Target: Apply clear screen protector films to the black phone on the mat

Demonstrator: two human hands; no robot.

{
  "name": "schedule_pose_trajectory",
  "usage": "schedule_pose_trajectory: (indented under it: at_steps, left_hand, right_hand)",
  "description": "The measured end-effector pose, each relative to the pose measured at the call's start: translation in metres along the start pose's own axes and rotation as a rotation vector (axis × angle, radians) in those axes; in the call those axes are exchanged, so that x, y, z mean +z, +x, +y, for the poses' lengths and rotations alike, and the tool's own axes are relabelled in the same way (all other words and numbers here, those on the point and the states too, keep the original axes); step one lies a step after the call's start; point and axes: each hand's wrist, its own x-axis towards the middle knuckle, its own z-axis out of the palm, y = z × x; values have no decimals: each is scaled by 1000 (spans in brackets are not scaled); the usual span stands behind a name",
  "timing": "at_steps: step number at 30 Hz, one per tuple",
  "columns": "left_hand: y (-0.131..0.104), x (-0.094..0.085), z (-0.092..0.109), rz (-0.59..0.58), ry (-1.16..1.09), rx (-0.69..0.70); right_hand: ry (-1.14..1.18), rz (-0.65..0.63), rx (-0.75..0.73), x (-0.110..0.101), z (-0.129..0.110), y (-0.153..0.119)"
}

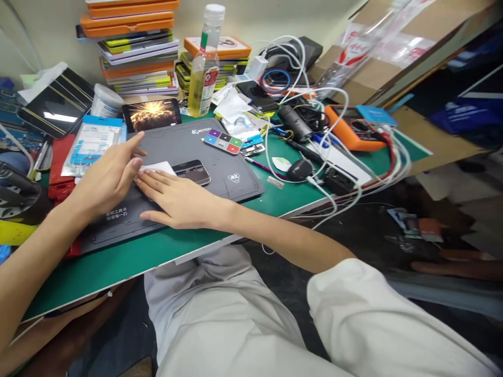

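A dark smartphone (194, 172) lies on a grey work mat (243, 191) with white lettering. A white sheet, paper or cloth (162, 167), covers the phone's left part. My right hand (178, 201) lies flat over the sheet and phone, its fingers stretched out to the left and its thumb apart. Just left of it, my left hand (110, 178) hovers or rests by the sheet's edge, with thumb and forefinger spread and nothing seen between them. The phone's left end is hidden under the right hand and sheet.
Behind the mat stand a propped lit screen (152, 114), a bottle of yellow liquid (203, 68) and stacked orange boxes (133, 68). A colourful button strip (222, 141) lies on the mat. To the right are tangled white cables (269, 152) and an orange multimeter (346, 128).
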Motion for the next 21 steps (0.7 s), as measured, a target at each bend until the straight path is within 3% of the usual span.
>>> schedule_pose_trajectory:
  at_steps: [4,7,15,21]
  left_hand:
    - [-1,0,-3,25,20,8]
    - [0,3,-3,13,61,21]
    - [3,5,1,-18,157,28]
    - [1,13,0,11,166,27]
  right_hand:
    - [-61,48,-44,8,-16,-20]
    - [-17,85,-75,10,-14,-38]
    - [136,42,104,-13,49,-29]
    - [156,84,75,-16,32,-85]
